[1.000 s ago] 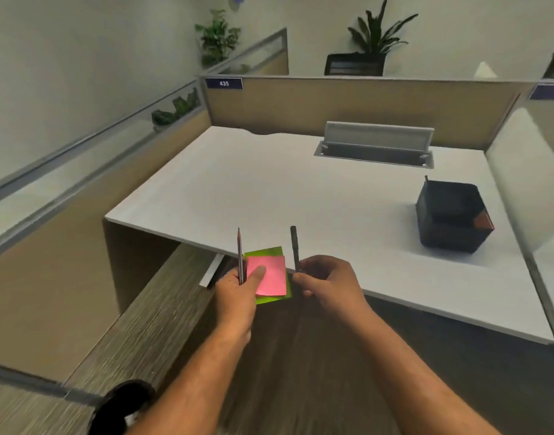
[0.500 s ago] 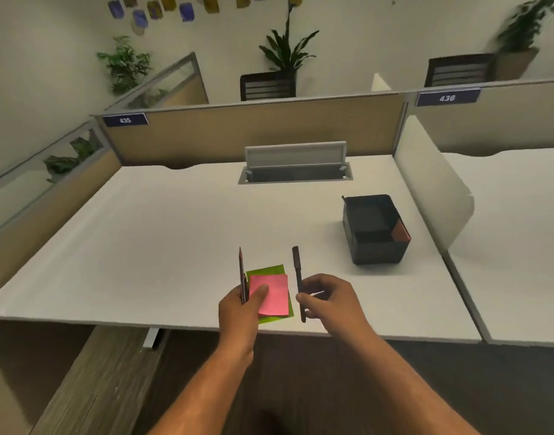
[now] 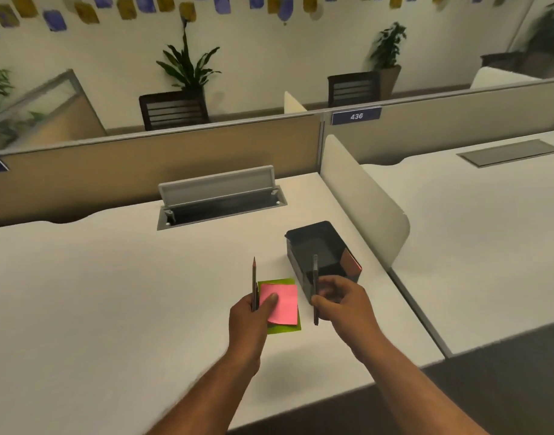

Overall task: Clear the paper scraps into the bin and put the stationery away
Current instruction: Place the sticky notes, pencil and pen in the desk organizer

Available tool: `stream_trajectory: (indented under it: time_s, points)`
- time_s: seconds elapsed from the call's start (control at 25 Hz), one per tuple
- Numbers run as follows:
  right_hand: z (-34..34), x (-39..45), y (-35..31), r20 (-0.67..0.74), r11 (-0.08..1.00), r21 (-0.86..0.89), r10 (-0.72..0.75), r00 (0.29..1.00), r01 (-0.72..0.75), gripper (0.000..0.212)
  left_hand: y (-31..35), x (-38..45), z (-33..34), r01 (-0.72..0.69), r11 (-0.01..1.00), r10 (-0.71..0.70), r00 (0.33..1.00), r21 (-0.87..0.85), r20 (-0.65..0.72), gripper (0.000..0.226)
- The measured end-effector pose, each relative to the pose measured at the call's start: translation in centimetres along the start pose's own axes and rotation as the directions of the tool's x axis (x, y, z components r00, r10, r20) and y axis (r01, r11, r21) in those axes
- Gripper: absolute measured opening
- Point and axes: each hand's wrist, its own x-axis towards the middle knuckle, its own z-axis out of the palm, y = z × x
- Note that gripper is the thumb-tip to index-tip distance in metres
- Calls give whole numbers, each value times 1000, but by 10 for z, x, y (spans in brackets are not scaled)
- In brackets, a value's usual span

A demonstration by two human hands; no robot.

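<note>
Pencil [image 3: 254,282] upright in my left hand [image 3: 250,318], tip pointing away toward the partition, with the thumb pinning a pink note [image 3: 282,304] on a green one [image 3: 280,328]. My right hand [image 3: 341,301] pinches a dark pen [image 3: 315,288], its long axis likewise running near to far, in front of the black bin [image 3: 304,265] on the white desk [image 3: 112,293].
</note>
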Motion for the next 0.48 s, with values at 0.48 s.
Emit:
stream_trajectory:
  time_s: [0.48]
  points:
    - [-58, 153, -5, 60, 997, -8, -74, 995, 75, 8, 23, 45, 100, 65, 997, -59, 992, 44, -113, 38]
